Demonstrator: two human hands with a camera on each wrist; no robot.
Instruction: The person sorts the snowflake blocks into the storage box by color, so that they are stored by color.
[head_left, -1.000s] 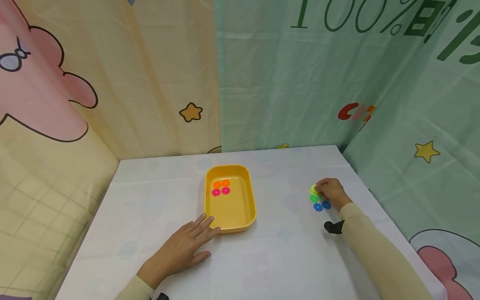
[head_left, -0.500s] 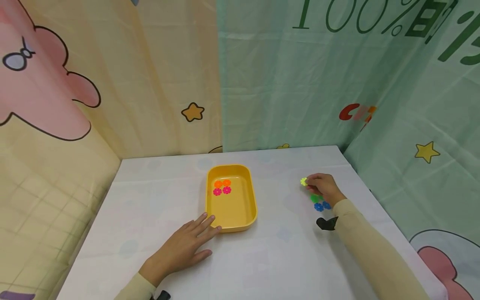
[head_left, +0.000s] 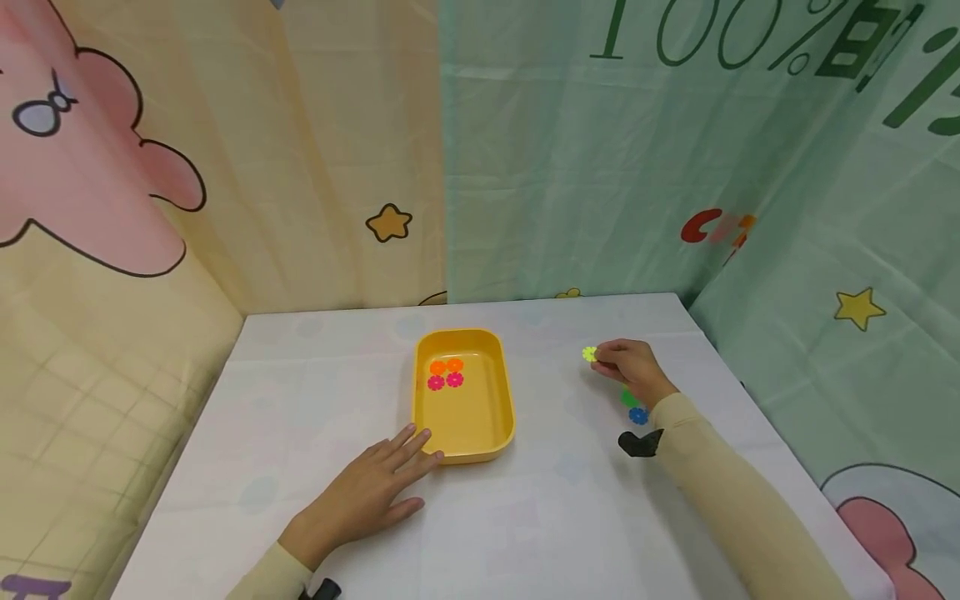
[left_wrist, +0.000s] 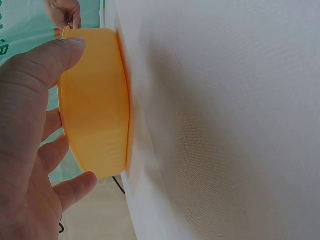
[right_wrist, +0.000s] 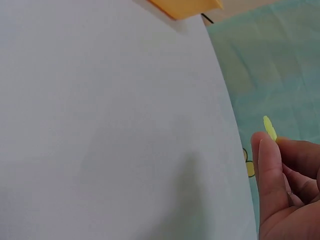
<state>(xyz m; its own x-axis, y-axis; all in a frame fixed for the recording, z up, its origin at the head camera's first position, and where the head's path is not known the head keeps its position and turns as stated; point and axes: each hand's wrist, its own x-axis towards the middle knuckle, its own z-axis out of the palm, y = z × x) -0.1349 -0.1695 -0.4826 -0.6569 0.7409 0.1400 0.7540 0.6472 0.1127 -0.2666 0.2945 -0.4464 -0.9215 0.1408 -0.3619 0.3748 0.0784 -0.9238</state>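
Note:
Between thumb and fingers my right hand [head_left: 628, 367] pinches a thin yellow flower-shaped piece [head_left: 589, 354], raised above the table; the right wrist view shows the yellow piece [right_wrist: 270, 128] edge-on. Below that hand lie a green flower piece [head_left: 628, 398] and a blue flower piece [head_left: 638, 416], partly covered by the hand and sleeve. My left hand [head_left: 367, 492] has its fingers spread at the near left corner of a yellow tray [head_left: 501, 417]. Inside the tray sit two orange flower pieces [head_left: 454, 365] above two pink flower pieces [head_left: 454, 380].
A white cloth covers the table [head_left: 525, 533]. Printed curtains [head_left: 570, 167] rise behind it and along both sides. A black strap end [head_left: 640, 443] hangs from the right wrist, near the blue piece.
My right hand has picked the yellow flower piece up from the cluster and carried it leftward and slightly away from me, toward the tray. The left hand stays at the tray.

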